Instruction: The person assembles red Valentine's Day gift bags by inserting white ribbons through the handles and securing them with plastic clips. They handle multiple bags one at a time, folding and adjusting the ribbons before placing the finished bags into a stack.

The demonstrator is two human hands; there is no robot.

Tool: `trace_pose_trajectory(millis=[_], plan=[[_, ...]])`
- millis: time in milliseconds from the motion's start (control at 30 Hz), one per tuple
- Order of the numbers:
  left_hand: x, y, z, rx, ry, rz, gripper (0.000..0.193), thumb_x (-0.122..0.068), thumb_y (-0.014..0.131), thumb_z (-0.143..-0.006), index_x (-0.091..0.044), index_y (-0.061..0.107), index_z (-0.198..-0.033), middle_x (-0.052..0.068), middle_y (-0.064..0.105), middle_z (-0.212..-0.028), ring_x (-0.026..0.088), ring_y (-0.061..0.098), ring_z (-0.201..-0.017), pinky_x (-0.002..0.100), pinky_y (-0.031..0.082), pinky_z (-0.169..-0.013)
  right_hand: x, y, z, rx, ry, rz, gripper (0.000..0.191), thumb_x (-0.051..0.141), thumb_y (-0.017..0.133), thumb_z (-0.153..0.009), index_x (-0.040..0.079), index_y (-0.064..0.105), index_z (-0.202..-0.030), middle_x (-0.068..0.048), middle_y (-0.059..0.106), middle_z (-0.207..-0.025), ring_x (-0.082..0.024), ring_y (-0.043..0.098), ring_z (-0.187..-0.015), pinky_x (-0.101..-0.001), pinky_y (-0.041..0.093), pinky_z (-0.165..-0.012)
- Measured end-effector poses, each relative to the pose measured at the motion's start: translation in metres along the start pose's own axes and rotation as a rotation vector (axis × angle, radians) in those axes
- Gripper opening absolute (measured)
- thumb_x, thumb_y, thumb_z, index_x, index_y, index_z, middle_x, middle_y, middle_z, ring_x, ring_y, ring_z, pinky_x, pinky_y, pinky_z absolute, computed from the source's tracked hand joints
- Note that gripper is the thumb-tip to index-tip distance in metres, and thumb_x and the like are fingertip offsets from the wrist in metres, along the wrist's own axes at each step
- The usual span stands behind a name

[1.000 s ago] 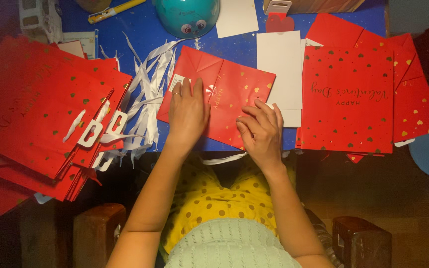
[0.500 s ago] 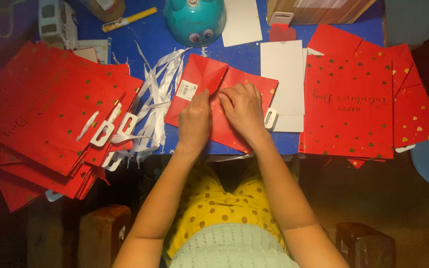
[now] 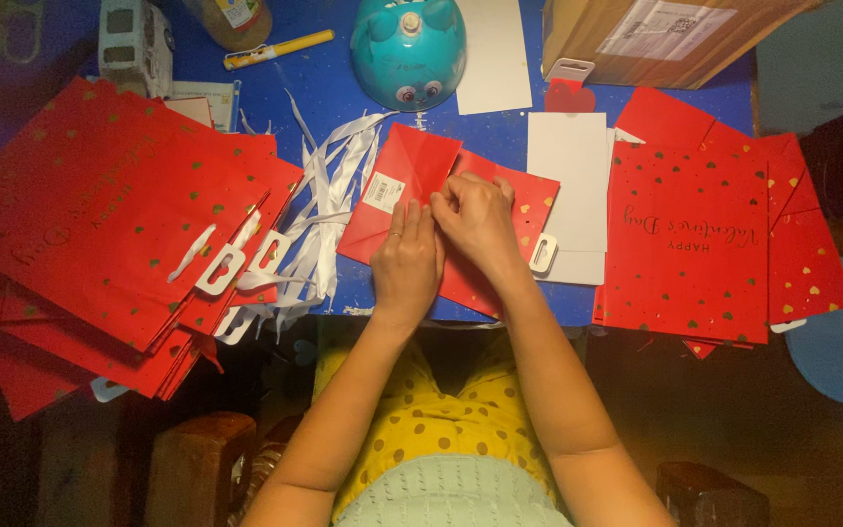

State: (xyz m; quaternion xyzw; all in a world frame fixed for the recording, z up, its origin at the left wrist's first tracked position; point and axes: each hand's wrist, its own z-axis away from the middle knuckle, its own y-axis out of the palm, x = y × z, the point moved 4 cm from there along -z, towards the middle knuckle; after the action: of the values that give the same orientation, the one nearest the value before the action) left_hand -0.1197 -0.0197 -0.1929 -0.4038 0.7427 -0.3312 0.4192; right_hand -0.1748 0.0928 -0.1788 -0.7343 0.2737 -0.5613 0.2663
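Change noted: a second ago both hands lay flat and spread on the red paper bag (image 3: 412, 181), pressing it down. They have since drawn together at its middle, and the bag's upper left part now stands up as a raised flap with a white sticker showing. The work has passed from flattening to fine handling of a fold or opening at the bag's centre.

Left hand (image 3: 407, 263): rests palm down on the bag, fingers (image 3: 412, 220) straight and close together, tips at the central crease. It presses rather than grips; nothing is closed in it.

Right hand (image 3: 480, 220): fingers curled inward, tips bunched just beside the left fingertips. They appear to pinch an edge of the bag; the exact hold is hidden under the knuckles.

Position of the bag: flat on the blue desk (image 3: 324, 93), at the middle of its near edge, directly in front of the person.

Surroundings: a stack of like red bags (image 3: 119, 224) overhangs the desk's left edge, white ribbons (image 3: 329, 205) lie between it and the bag in hand, a second stack (image 3: 704, 234) sits at the right edge, white cards (image 3: 568, 195) just beside the right hand, a teal dome-shaped toy (image 3: 407, 49) at the far edge.
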Motion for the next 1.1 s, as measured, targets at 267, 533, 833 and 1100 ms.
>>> trace_pose_trajectory(millis=[267,533,833,1100], plan=[[0.008,0.002,0.003,-0.034,-0.003,-0.026,0.036,-0.012,0.065,-0.095,0.006,0.066,-0.126,0.022,0.065,-0.135,0.036,0.062,-0.127,0.041,0.058,-0.094,-0.005,0.005,-0.015,0.133,0.002,-0.062,0.026,0.018,0.068,-0.083,0.002,0.058,-0.066,-0.011,0.062,-0.067,-0.028,0.061,-0.059,-0.0445,0.047,-0.065],[0.009,0.005,0.009,0.0,0.024,-0.101,0.028,-0.01,0.064,-0.089,0.005,0.067,-0.112,0.025,0.063,-0.139,0.039,0.06,-0.133,0.04,0.054,-0.103,-0.009,0.013,-0.018,0.317,0.287,-0.179,0.029,0.019,0.063,-0.09,0.003,0.059,-0.066,-0.01,0.069,-0.062,-0.019,0.066,-0.054,-0.0329,0.052,-0.061],[0.009,-0.009,0.007,-0.041,0.018,0.006,0.034,-0.019,0.064,-0.098,0.001,0.07,-0.125,0.026,0.061,-0.138,0.043,0.056,-0.133,0.044,0.052,-0.105,0.002,-0.017,-0.064,-0.035,0.095,-0.275,0.024,0.023,0.068,-0.099,0.002,0.067,-0.089,0.001,0.066,-0.074,-0.006,0.057,-0.069,-0.0269,0.048,-0.064],[0.008,-0.02,0.002,-0.02,-0.002,0.056,0.037,-0.018,0.066,-0.093,-0.004,0.071,-0.126,0.024,0.06,-0.14,0.043,0.056,-0.133,0.044,0.052,-0.103,0.023,-0.012,-0.104,-0.115,0.114,-0.381,0.022,0.024,0.07,-0.098,0.003,0.07,-0.091,0.003,0.066,-0.073,-0.005,0.055,-0.067,-0.0274,0.045,-0.061]])
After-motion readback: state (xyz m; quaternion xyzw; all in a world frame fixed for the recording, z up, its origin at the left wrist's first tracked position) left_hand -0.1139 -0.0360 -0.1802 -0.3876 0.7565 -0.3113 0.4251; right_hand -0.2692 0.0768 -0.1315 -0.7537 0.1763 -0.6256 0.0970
